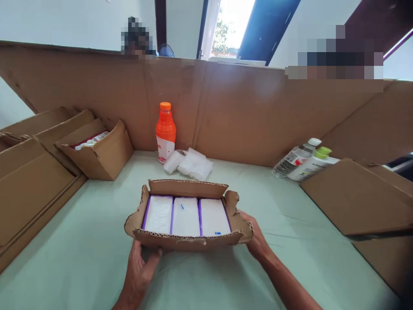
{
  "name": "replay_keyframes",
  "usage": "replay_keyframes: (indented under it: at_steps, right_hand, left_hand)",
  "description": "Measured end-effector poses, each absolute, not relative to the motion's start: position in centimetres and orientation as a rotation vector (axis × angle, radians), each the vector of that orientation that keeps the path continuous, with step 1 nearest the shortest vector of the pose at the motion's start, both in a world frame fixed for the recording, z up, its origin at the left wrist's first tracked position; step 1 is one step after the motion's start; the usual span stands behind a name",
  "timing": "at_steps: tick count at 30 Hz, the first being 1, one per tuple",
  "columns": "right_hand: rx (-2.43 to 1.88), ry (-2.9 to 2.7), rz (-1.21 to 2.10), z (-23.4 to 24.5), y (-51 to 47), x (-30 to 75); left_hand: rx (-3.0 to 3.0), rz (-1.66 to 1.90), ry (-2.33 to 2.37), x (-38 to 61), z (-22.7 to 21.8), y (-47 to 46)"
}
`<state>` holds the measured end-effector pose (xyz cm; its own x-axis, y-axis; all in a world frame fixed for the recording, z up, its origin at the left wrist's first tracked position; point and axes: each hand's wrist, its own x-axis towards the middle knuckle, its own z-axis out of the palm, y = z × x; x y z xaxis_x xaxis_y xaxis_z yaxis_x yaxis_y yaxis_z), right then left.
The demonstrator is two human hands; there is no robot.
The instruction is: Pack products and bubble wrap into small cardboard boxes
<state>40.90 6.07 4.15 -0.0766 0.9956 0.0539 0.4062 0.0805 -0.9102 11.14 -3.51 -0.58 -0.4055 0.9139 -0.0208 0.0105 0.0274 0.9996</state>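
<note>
An open cardboard box (190, 242) is in front of me, its flaps spread outward. Inside, three white packs with purple edges stand side by side: a left pack (158, 214), a middle pack (186, 219) and a right pack (215, 215). Small blue marks show on the middle and right ones. My left hand (142, 267) grips the box's near left corner from below, thumb on the front wall. Around the right end is my right hand (256, 237), its fingers partly hidden behind the box.
Behind the box stand an orange bottle (165, 129) and translucent white packets (193, 164). A smaller cardboard box (109, 150) holds packaged items at left. A clear bottle (295, 159) and a white bottle with green cap (312, 167) lean at right, near cardboard boxes (358, 198). A cardboard wall (241, 112) runs behind.
</note>
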Motion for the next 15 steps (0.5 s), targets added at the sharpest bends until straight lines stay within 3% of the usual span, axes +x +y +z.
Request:
replay_keyframes:
  at_steps: [7,15]
  right_hand:
    - [-1.369,-2.123,0.390,7.2,20.3,38.8]
    - [-1.580,-2.345,0.223,8.1,26.9,34.9]
  left_hand:
    - [0.839,1.363,1.638,11.1,-3.4,-4.1]
    - [0.916,1.330,1.698,10.7,-4.6,-4.3]
